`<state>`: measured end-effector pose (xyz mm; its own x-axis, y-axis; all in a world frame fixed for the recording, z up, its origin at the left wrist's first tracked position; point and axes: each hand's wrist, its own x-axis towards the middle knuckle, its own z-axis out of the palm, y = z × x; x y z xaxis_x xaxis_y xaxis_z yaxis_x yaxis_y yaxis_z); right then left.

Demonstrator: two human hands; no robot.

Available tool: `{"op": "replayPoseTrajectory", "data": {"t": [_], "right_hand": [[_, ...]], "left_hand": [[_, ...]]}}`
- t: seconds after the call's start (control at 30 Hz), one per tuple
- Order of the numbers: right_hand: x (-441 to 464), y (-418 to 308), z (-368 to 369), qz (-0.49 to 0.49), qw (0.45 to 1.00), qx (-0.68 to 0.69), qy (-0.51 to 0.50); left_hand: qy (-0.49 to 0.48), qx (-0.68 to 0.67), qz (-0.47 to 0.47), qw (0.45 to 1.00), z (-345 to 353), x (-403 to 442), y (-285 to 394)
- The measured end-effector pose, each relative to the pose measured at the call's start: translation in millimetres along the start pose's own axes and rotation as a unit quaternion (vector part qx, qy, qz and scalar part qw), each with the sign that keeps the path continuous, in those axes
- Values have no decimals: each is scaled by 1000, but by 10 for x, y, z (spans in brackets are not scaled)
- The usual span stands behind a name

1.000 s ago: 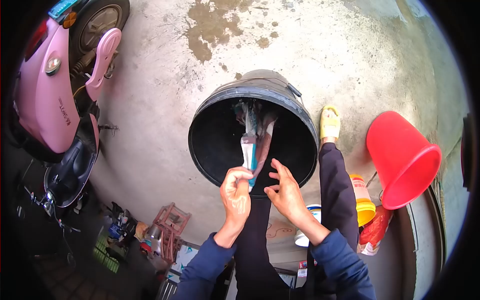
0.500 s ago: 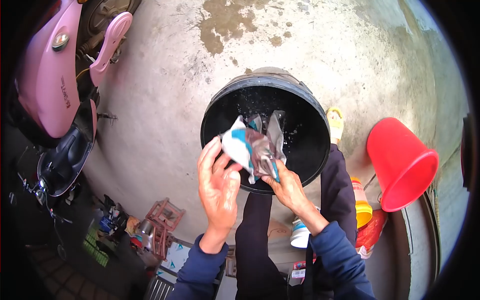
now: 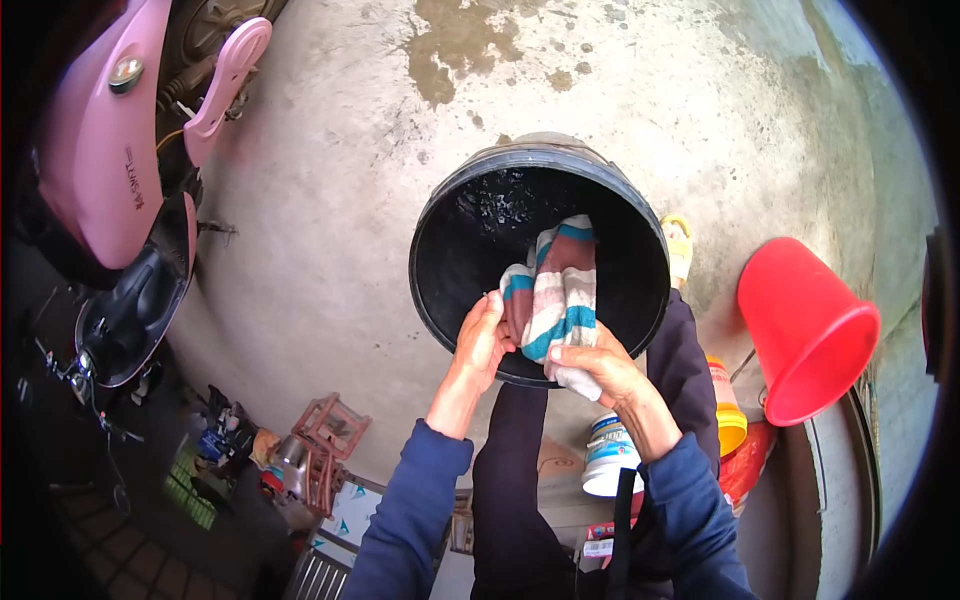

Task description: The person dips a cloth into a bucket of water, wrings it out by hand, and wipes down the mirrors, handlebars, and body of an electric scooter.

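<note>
Over the black bucket (image 3: 432,318) hangs a wet-looking cloth (image 3: 565,290) with teal, white and mauve stripes. Its folds reach down into the bucket, and a pale end sticks out below my right hand. My left hand (image 3: 482,345) is closed on the cloth's left edge, thumb on top and fingers partly hidden behind it. My right hand (image 3: 610,368) grips the lower right part, with the thumb across the front. Bubbly liquid shows inside the bucket, which stands by my legs.
To the right lie a red bucket (image 3: 790,320) and a yellow tub (image 3: 731,428). A white pail (image 3: 610,460) sits near my right forearm. A pink scooter (image 3: 105,150) stands at left, near a small wooden rack (image 3: 330,428). The concrete floor has wet patches (image 3: 450,50).
My left hand was open beside the cloth and is now closed on its edge. The cloth has turned and spread, showing its stripes more clearly. My right hand has shifted slightly right.
</note>
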<state>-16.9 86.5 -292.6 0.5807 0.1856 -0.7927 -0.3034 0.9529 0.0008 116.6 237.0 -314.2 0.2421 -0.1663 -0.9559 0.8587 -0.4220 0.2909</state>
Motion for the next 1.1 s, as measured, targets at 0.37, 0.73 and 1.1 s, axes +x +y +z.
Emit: {"op": "replayPoseTrajectory", "data": {"t": [0.37,0.73,1.1], "right_hand": [[-105,-62,113,-289,786,-477,266],[-287,-73,-29,-293,821,-465,156],[-195,-103,17,-247,874,-380,178]], "left_hand": [[199,381,474,769,182,-496,174],[104,555,312,764,823,2017,-78],[45,594,103,796,548,1204,-201]]}}
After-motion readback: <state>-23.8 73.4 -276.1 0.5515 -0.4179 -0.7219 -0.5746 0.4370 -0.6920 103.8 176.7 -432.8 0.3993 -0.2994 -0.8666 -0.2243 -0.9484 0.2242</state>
